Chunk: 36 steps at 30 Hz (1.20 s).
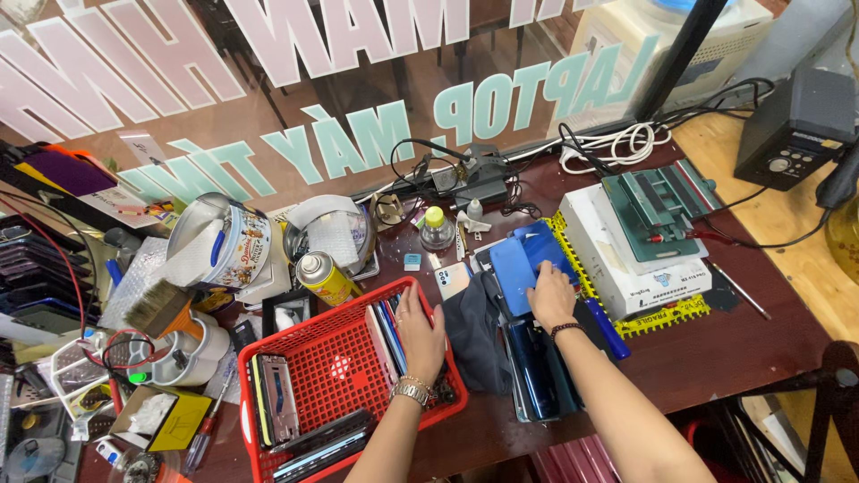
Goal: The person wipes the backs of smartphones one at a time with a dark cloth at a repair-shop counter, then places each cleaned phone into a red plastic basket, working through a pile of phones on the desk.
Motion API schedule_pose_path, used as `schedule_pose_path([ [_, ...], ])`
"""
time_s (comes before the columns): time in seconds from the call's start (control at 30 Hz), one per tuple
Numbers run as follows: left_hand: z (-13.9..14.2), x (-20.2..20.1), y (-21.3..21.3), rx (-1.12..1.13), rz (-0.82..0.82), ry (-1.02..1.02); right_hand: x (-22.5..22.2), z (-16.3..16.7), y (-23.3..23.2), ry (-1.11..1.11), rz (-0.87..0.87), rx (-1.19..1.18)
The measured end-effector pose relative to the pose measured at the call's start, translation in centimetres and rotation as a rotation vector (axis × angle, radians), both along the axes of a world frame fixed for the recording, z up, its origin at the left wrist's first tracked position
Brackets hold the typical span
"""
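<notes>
Head view shows 2 bare hands over a dark red-brown wooden worktop (716, 358) crowded with repair clutter.

Counted: 1 red plastic mesh basket (344, 376), 1 yellow spray can (324, 278), 1 round printed tin (234, 241), 1 small clear bottle with a yellow cap (436, 229), 1 white flat box (626, 259) with a green metal jig (658, 204) on top, and 1 coiled white cable (617, 143) at the far side. A glass pane with large mirrored lettering rises behind the worktop, and a paler wooden counter lies to the right.

The left hand (420, 335), with a metal watch at the wrist, rests flat on the right end of the basket, fingers loosely spread over upright thin phone-like slabs (385, 335); it grips nothing that can be seen.

The right hand (550, 295), with a dark bead bracelet, lies palm down with fingers extended on a blue rectangular phone cover (519, 264). That cover tops a loose stack of glossy dark blue phone backs (537, 367) at the middle of the worktop, just right of the basket, beside a dark grey cloth (472, 331). Whether the fingers pinch the cover's edge, I cannot tell.
</notes>
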State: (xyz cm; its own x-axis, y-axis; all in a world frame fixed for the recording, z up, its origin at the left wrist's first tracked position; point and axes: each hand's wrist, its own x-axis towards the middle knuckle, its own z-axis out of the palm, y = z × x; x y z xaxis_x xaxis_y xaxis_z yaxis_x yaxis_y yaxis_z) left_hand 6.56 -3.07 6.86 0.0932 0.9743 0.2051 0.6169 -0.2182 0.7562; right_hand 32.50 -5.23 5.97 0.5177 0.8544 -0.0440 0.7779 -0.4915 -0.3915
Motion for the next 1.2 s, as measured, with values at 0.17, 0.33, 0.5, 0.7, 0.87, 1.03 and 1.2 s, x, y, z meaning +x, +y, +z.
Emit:
schedule_pose_path([
  [0.17,1.2,3.3,1.1,0.014,-0.173,0.098,-0.7,-0.6,0.7,0.015,0.094,0.079],
  [0.33,-0.9,5.5,0.9,-0.148,-0.316,0.185,-3.9,0.8,0.2,-0.259,0.229,-0.093],
  [0.5,-4.7,5.2,-0.2,-0.249,-0.414,0.267,-5.7,0.3,-0.3,-0.392,0.296,-0.196],
  [0.7,-6.5,4.5,0.6,-0.312,-0.428,0.236,-5.1,-2.1,-0.5,-0.245,0.307,-0.110],
  [0.87,-6.0,4.2,1.3,-0.381,-0.436,0.180,-4.7,-2.3,-0.1,-0.167,0.316,-0.085],
  [1.03,-4.9,4.5,3.0,-0.601,-0.324,-0.187,-3.3,-0.6,1.1,-0.014,0.170,0.029],
  [1.2,-2.0,3.4,4.8,-1.319,-0.053,-1.131,-3.7,3.8,0.4,0.234,0.350,0.329],
])
